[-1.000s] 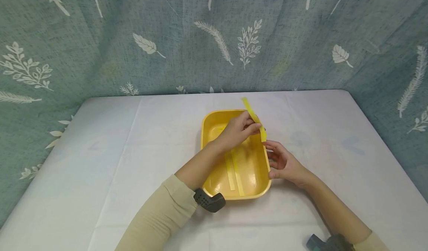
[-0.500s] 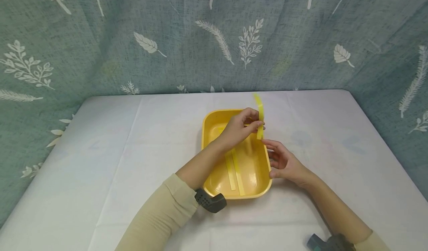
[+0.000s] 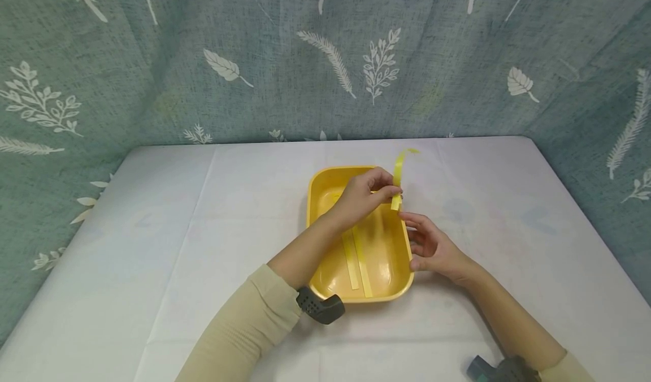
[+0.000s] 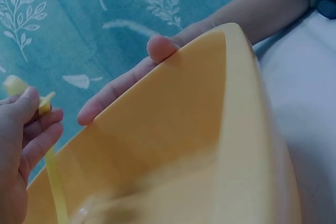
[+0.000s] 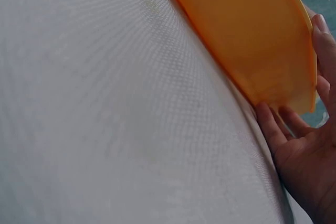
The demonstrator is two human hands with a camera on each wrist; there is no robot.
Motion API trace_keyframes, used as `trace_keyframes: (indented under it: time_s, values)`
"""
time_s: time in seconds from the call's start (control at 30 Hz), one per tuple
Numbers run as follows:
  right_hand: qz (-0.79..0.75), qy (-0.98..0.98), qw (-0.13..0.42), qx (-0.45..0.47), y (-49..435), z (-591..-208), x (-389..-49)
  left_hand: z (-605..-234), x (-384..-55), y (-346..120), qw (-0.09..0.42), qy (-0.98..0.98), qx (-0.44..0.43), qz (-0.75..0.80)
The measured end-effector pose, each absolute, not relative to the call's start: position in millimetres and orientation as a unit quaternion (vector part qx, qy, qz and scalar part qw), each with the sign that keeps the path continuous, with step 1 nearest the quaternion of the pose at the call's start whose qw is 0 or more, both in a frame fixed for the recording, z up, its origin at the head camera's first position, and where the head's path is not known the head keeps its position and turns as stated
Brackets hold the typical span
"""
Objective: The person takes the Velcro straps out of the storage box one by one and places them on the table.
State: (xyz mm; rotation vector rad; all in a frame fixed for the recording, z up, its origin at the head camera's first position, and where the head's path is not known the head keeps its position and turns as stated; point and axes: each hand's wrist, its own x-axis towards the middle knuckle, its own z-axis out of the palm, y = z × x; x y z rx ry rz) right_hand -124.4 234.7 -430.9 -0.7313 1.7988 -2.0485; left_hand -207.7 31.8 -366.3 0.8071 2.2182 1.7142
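My left hand (image 3: 362,195) reaches across a yellow plastic basin (image 3: 391,277) and pinches a thin yellow strip (image 3: 399,170) between thumb and fingers above the far right rim. The strip's upper part bends over to the right, and its short lower end hangs close by the rim. My right hand (image 3: 434,252) rests against the outside of the basin's right wall, fingers spread and relaxed, the thumb (image 4: 161,49) at the rim. Two more yellow strips (image 3: 350,260) lie lengthwise on the basin floor, partly covered by my left forearm.
The basin stands on a table with a white cloth (image 3: 244,212). Behind it hangs a grey-green curtain (image 3: 274,99) with white leaf prints. A dark wrist camera (image 3: 320,307) on my left arm overlaps the basin's near left corner.
The strip in my left hand has swung from leaning left to upright, and its top now curls over to the right. My right hand and the basin have stayed in place.
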Motion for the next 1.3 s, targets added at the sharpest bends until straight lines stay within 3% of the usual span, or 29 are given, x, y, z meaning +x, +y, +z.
trace_keyframes:
  time_s: [0.5,1.0,1.3]
  values:
    - [-0.718,0.625,0.165,-0.259,236.9,-430.0,-123.2,-363.9,-206.7,32.3,0.168,0.732,0.296,0.59]
    - [-0.718,0.623,0.162,-0.263,235.7,-430.9,-123.7,-355.1,-205.1,26.4,0.151,0.757,0.317,0.551]
    - [-0.719,0.621,0.165,-0.265,236.1,-430.8,-125.0,-358.8,-204.8,15.5,0.228,0.771,0.307,0.509]
